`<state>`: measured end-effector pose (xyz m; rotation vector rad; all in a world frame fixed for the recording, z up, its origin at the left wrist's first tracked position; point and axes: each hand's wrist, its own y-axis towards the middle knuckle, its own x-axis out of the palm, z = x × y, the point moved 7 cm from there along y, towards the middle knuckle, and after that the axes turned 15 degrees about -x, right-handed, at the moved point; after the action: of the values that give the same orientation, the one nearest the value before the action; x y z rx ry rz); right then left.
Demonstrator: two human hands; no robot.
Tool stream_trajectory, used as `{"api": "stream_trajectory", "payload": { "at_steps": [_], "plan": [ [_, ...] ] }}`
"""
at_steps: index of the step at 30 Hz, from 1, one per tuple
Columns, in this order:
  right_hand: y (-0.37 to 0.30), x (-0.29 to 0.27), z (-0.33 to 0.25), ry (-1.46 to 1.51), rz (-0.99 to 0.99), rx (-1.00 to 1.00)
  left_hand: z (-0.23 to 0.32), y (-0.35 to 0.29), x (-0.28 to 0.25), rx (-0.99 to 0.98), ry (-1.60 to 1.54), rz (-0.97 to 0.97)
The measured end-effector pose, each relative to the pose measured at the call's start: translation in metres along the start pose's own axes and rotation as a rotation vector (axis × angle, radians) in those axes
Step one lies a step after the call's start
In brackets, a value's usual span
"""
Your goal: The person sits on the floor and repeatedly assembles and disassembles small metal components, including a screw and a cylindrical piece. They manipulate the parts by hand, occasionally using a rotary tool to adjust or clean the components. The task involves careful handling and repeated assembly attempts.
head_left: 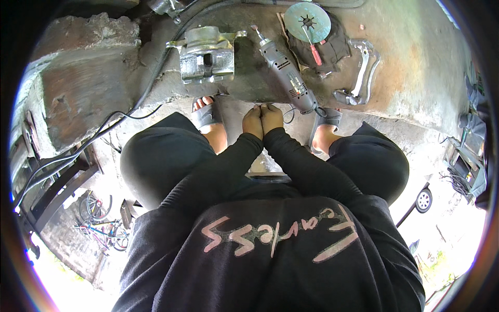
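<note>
A rough workshop: beyond the fingers (271,108) lie a metal caliper (207,48), a grey power tool (287,75) and a red screwdriver (315,54).

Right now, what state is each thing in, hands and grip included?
Left hand: touching the other; grip unclear.
Right hand: touching the left; grip unclear.
Grey rotary tool: lying down, bit fitted; power unclear.
Metal caliper: set down, untouched.
Dark cloth: creased, partly covered.
Round disc: lying on the cloth.
Red screwdriver: lying, shaft over the disc.
Metal bracket: lying down, untouched.
Sandals: worn.

Left hand (252,123) touches right hand (272,119) near grinder (289,78).
</note>
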<state>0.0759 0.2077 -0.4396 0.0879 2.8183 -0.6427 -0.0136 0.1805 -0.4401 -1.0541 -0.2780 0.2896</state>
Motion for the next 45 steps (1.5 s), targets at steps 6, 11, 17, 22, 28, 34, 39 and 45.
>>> {"api": "stream_trajectory", "payload": {
  "at_steps": [6, 11, 17, 22, 28, 34, 39, 45],
  "plan": [
    [-0.026, -0.009, -0.006, 0.531, -0.058, 0.187, 0.009, -0.015, 0.012, -0.103, -0.258, -0.247],
    [-0.046, -0.016, -0.031, 0.905, -0.184, 0.370, 0.023, -0.032, 0.013, -0.243, -0.160, -0.305],
    [-0.068, -0.021, -0.040, 0.890, -0.295, 0.495, 0.038, -0.053, 0.013, -0.322, -0.174, -0.267],
    [-0.068, -0.024, -0.043, 0.860, -0.285, 0.394, 0.042, -0.056, 0.015, -0.282, -0.164, -0.268],
    [-0.066, -0.024, -0.051, 0.880, -0.256, 0.344, 0.040, -0.049, 0.016, -0.239, -0.101, -0.311],
    [-0.064, -0.020, -0.049, 0.845, -0.131, 0.337, 0.039, -0.047, 0.019, -0.197, -0.156, -0.305],
    [-0.063, -0.020, -0.048, 0.795, -0.088, 0.331, 0.040, -0.044, 0.017, -0.175, -0.119, -0.327],
    [-0.058, -0.005, -0.039, 0.852, -0.099, 0.365, 0.028, -0.022, 0.010, -0.171, -0.146, -0.261]
  ]
}}
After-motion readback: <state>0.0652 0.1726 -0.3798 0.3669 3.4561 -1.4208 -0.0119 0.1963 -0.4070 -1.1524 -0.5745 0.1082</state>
